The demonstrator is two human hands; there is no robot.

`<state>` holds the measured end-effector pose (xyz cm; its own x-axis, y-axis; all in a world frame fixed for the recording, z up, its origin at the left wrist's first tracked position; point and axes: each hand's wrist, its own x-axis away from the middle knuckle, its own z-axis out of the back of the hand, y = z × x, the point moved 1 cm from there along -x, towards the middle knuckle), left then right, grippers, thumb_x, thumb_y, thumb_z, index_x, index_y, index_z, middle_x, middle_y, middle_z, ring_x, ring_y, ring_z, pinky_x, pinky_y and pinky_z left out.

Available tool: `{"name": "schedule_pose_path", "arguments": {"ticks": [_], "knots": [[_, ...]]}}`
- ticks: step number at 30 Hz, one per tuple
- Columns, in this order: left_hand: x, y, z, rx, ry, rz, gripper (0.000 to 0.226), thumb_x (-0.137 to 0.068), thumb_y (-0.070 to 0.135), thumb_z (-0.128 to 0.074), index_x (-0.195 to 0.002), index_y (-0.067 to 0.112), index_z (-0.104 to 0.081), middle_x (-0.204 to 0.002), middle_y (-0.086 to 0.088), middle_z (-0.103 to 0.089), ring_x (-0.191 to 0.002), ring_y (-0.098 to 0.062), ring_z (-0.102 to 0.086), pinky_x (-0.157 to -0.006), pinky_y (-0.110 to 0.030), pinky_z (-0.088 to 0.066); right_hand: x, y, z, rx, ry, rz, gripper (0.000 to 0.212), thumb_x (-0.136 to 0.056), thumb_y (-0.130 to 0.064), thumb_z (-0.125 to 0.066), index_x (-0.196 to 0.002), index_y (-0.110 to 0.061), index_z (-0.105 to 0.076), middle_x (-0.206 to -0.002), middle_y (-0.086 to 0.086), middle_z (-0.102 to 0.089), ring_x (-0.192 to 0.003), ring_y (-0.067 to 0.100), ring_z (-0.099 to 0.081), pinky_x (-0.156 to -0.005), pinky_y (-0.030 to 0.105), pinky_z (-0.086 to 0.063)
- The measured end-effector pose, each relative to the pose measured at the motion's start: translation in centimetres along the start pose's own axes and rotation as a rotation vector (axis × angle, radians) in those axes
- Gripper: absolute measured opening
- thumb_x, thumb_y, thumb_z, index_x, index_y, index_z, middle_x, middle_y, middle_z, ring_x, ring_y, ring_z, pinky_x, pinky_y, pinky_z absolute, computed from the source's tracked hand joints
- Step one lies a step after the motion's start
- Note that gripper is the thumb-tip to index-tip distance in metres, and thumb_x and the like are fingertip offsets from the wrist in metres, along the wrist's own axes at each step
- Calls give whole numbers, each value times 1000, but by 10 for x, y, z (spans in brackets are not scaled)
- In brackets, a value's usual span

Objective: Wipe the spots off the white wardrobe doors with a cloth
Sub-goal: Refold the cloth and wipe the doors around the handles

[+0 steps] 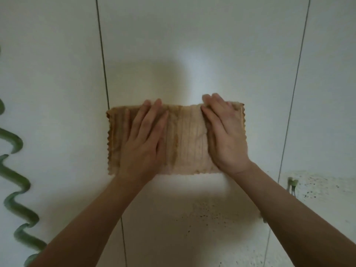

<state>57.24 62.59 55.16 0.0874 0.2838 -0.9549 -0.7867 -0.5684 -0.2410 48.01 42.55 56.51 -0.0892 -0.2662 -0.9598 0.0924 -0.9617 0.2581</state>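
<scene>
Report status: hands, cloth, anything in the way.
Left hand and right hand flat, pressing the cloth on the middle door. Dark spots below the cloth, unwiped. Nothing blocking.

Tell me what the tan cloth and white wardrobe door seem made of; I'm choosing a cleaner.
The tan ribbed cloth looks like soft microfibre or terry: raised ribs, scalloped edge. The white wardrobe door seems smooth laminate or painted board: soft glare.

the cloth (187,139) lies on the middle door (192,45), spots (202,215) at its 6 o'clock, a squiggle (18,189) at 8 o'clock.
</scene>
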Motion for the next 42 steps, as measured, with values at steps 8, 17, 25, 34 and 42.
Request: {"name": "schedule_pose_path", "arguments": {"ticks": [8,17,25,34,42], "knots": [[12,-8,0,-314,-182,6,71,-102,64,-23,-163,29,-9,-171,-8,1,-157,-35,4,-117,-73,0,6,-8,0,422,-192,106,71,-104,-66,-32,-164,-31,-20,-172,17,-13,-158,44,-9,-125,65,-10],[44,-10,-10,-405,-108,-49,74,-98,75,-15,-161,38,-6,-172,-3,-1,-158,-30,1,-114,-77,-4,47,-12,-8,465,-173,30,71,-102,-69,-25,-165,-40,-9,-175,7,3,-160,37,6,-125,65,1],[117,3,-19,-376,-119,-26,76,-98,75,-19,-162,36,-8,-172,-4,-1,-158,-31,1,-115,-76,-2,114,-36,-17,486,-207,25,71,-103,-68,-26,-165,-36,-11,-174,11,0,-160,39,3,-124,68,-3],[234,18,-26,-324,-93,-15,75,-96,69,-43,-159,30,-27,-168,-10,-20,-155,-38,-15,-112,-79,-9,212,-84,-36,452,-211,57,73,-100,-66,-43,-163,-31,-27,-171,16,-16,-158,44,-13,-120,73,-15],[360,31,-42,-348,-160,36,75,-90,69,-49,-154,30,-40,-165,-11,-27,-153,-38,-21,-109,-82,-14,314,-128,-56,392,-261,103,75,-96,-67,-51,-160,-33,-35,-169,12,-26,-157,39,-21,-122,69,-13]]}}
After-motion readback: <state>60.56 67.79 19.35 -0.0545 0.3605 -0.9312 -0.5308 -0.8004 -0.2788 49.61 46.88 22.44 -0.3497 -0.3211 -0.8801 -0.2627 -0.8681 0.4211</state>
